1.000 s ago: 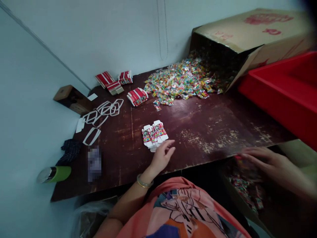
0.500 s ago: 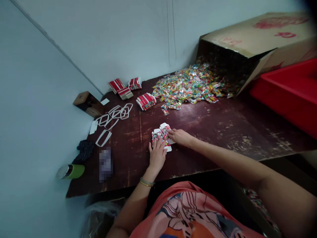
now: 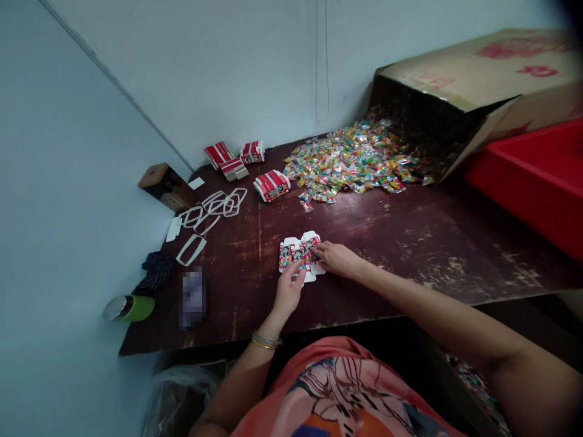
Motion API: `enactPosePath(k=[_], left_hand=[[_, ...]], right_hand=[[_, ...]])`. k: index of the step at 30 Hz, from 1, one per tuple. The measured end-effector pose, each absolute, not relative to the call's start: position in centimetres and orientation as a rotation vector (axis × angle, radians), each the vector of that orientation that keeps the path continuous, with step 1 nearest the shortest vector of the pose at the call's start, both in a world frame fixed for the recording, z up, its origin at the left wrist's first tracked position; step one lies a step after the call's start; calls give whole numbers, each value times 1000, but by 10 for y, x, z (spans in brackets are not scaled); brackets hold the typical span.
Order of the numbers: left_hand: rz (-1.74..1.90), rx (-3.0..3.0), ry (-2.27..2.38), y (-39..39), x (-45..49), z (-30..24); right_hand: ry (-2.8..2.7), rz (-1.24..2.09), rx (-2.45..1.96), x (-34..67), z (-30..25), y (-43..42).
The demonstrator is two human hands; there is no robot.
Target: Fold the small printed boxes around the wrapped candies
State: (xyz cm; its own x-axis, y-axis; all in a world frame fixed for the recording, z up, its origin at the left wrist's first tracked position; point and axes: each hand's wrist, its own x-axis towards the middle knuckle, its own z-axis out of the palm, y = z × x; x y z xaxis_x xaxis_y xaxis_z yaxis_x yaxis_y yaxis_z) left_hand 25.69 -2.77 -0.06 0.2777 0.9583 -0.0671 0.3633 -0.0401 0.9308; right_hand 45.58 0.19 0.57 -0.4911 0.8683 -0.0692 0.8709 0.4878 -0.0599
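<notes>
On the dark, worn wooden surface [image 3: 410, 243], both hands touch a small stack of flat printed red-and-white cardboard boxes [image 3: 298, 255]. The left hand [image 3: 288, 290] pinches its near edge; the right hand [image 3: 336, 258] lies fingers-down against its right side. Beyond the stack lies a heap of colourful wrapped candies [image 3: 350, 161], spilling from a tipped brown cardboard carton [image 3: 460, 85].

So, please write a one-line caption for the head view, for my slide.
Left hand and right hand rest on flat printed cartons on a dark table, wrapped candies behind.

Small packing workshop: spilled candy heap [image 3: 350, 161], flat cartons [image 3: 271, 184], worn table [image 3: 410, 243].
</notes>
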Motion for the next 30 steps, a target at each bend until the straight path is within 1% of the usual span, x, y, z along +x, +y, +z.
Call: enactPosePath(k=[4,9,13,15,17,21,24,26,28,30], left_hand=[[773,1550,1253,-27,255,-1],[736,1366,1195,-31,258,5],[709,864,957,-32,256,12],[639,645,830,-33,257,14],[592,572,810,-37,260,13],[488,675,849,-52,273,11],[492,709,868,-63,284,10],[544,706,909,-68,290,9],[557,717,939,-71,292,9],[510,737,895,-72,292,11]], right_hand=[[2634,-150,1604,452,5,7],[2662,-179,1500,452,13,16],[2757,-173,1425,447,28,-17],[2929,-212,1372,443,32,-43],[3128,-297,1421,440,35,-65],[3230,-556,1864,446,35,-82],[3181,-1012,2059,448,34,-85],[3063,-1232,2166,448,32,-88],[2914,-1329,2207,450,31,-90],[2778,-1543,2085,457,34,-89]])
